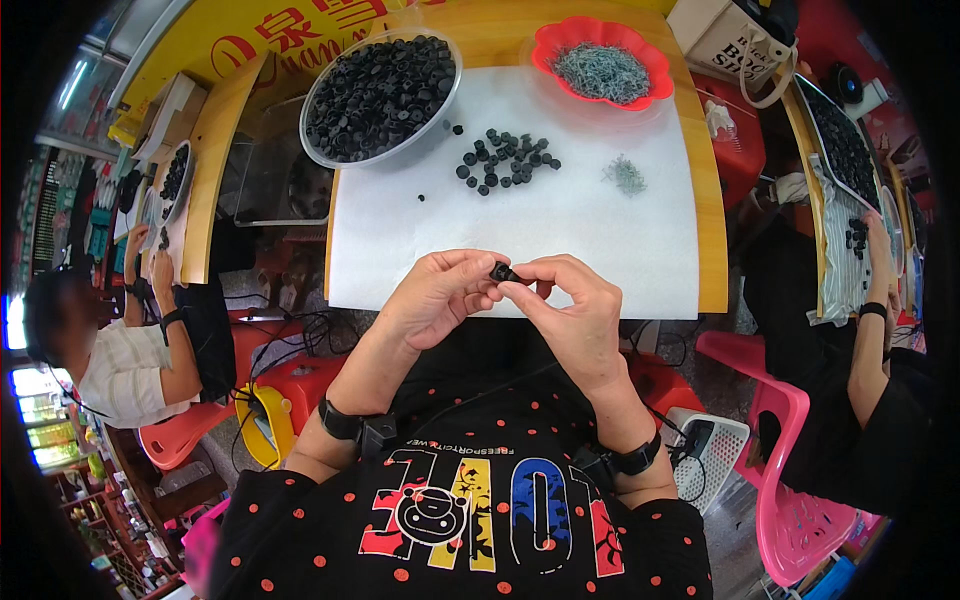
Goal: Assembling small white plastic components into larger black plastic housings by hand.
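My left hand (435, 298) and my right hand (577, 312) meet over the near edge of the white sheet (400, 250). Between their fingertips is a small round black part (503, 272), pinched from both sides. Its far details are covered by my fingers. Beyond my hands lies a loose group of similar black parts (505, 160). Right of that group is a little heap of thin silvery metal pieces (626, 175), too small to tell their kind.
A big clear tub (312, 150) full of black parts stands at the back left. At the back right, a red flower-shaped bowl (545, 50) holds more metal pieces. Other people work at tables on both sides. A pink chair (785, 420) stands at the right.
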